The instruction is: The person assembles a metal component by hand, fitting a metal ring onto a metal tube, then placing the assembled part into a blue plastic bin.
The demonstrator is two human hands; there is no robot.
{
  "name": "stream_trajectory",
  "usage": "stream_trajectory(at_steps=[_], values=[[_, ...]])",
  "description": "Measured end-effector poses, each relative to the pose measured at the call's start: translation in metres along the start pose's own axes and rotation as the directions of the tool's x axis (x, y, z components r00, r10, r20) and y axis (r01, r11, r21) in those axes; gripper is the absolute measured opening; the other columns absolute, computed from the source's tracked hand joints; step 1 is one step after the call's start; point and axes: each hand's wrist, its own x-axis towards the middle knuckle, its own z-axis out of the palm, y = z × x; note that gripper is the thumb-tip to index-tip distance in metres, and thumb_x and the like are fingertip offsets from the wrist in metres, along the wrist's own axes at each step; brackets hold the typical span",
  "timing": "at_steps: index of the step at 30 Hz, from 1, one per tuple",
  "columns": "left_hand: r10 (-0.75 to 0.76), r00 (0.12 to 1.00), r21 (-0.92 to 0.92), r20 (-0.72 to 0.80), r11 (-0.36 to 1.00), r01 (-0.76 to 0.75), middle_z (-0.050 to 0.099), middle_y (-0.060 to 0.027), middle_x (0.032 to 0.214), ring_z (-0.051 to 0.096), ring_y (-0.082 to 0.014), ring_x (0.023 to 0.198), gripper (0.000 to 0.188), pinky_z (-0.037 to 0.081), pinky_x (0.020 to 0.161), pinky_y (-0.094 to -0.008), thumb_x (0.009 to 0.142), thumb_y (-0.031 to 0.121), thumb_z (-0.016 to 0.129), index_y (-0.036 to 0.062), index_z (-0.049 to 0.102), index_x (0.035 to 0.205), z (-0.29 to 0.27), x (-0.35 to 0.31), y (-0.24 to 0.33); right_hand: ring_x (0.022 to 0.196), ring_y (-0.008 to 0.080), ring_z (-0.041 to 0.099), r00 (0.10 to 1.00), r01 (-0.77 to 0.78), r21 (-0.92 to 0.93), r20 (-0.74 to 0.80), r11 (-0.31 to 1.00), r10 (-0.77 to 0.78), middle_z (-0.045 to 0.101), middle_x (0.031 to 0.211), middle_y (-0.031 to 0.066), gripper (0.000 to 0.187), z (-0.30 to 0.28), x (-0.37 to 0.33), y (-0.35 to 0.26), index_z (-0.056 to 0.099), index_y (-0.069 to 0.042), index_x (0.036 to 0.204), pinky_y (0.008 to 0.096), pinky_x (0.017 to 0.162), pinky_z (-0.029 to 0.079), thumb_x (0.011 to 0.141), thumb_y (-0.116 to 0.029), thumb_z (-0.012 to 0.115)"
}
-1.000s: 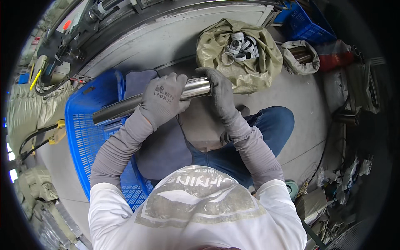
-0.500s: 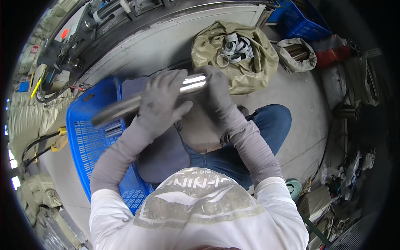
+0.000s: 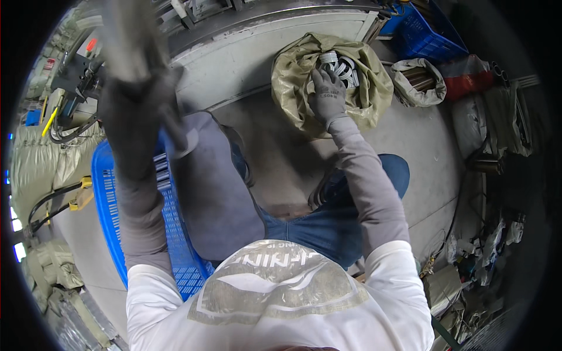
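Note:
My left hand (image 3: 137, 105), in a grey glove, is lifted at the far left and smeared by motion. Its fingers are closed round a shiny metal tube (image 3: 132, 44) that points up and away from me. A pale patch shows by the thumb, too blurred to make out. My gloved right hand (image 3: 328, 96) reaches into an olive woven sack (image 3: 293, 108), among white rings (image 3: 349, 73). The fingers bend down against the rings with their tips hidden, so whether one is gripped does not show.
A blue plastic basket (image 3: 108, 216) with metal tubes (image 3: 162, 169) stands at my left, beside a grey pad (image 3: 216, 199) over my leg. Machinery (image 3: 76, 88) fills the far left. Beyond the sack are a white bag of tubes (image 3: 418, 82) and a blue crate (image 3: 430, 35).
My hands have parted. The left has swung the tube from in front of me up to the far left; the right has let go of it and moved into the sack.

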Motion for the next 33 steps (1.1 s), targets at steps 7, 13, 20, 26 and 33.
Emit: stream_trajectory(at_steps=[7, 13, 20, 26, 33], values=[[-0.024, 0.885, 0.758, 0.465, 0.526, -0.385, 0.066, -0.0138, 0.095, 0.069, -0.0317, 0.086, 0.038, 0.054, 0.077, -0.0461, 0.079, 0.033, 0.076, 0.0094, 0.061, 0.105, 0.031, -0.046, -0.058, 0.143, 0.0398, 0.043, 0.949, 0.267, -0.338, 0.252, 0.903, -0.187, 0.057, 0.146, 0.0111, 0.053, 0.049, 0.011, 0.028, 0.056, -0.017, 0.139, 0.0597, 0.116, 0.030, 0.089, -0.031, 0.064], [-0.145, 0.861, 0.771, 0.487, 0.535, -0.346, 0.068, -0.0161, 0.100, 0.069, -0.0349, 0.094, 0.047, 0.055, 0.083, -0.0453, 0.078, 0.029, 0.076, 0.0065, 0.062, 0.117, 0.038, -0.051, -0.073, 0.136, 0.0383, 0.052, 0.945, 0.223, -0.294, 0.299, 0.929, -0.133, 0.064, 0.136, 0.0137, 0.045, 0.025, 0.007, 0.012, 0.065, -0.019, 0.134, 0.0541, 0.113, 0.038, 0.090, -0.027, 0.065], [-0.084, 0.880, 0.752, 0.467, 0.562, -0.345, 0.066, -0.0147, 0.098, 0.068, -0.0338, 0.094, 0.044, 0.053, 0.082, -0.0463, 0.079, 0.030, 0.076, 0.0070, 0.061, 0.113, 0.035, -0.056, -0.068, 0.108, 0.0146, 0.061, 0.938, -0.201, 0.920, 0.280, 0.337, -0.204, 0.064, 0.126, 0.0096, 0.055, -0.070, -0.024, -0.044, 0.061, 0.001, 0.138, 0.0276, 0.091, 0.052, 0.106, -0.044, 0.053], [-0.087, 0.848, 0.746, 0.523, 0.529, -0.406, 0.067, -0.0137, 0.101, 0.067, -0.0324, 0.098, 0.047, 0.052, 0.083, -0.0448, 0.078, 0.031, 0.077, 0.0069, 0.060, 0.115, 0.041, -0.060, -0.067, 0.096, 0.0307, 0.072, 0.988, 0.145, 0.686, -0.060, 0.713, -0.144, 0.074, 0.106, 0.0109, 0.037, -0.077, -0.040, -0.088, 0.066, -0.003, 0.115, 0.0362, 0.087, 0.056, 0.078, -0.007, 0.074], [-0.029, 0.829, 0.753, 0.559, 0.436, -0.493, 0.064, -0.0077, 0.093, 0.069, -0.0234, 0.090, 0.042, 0.054, 0.079, -0.0378, 0.078, 0.035, 0.079, 0.0089, 0.056, 0.101, 0.043, -0.060, -0.064, 0.093, 0.0342, 0.071, 0.952, 0.300, 0.455, -0.195, 0.838, -0.235, 0.074, 0.100, 0.0123, 0.031, -0.062, -0.042, -0.086, 0.067, -0.004, 0.109, 0.0388, 0.083, 0.055, 0.079, -0.010, 0.069]])
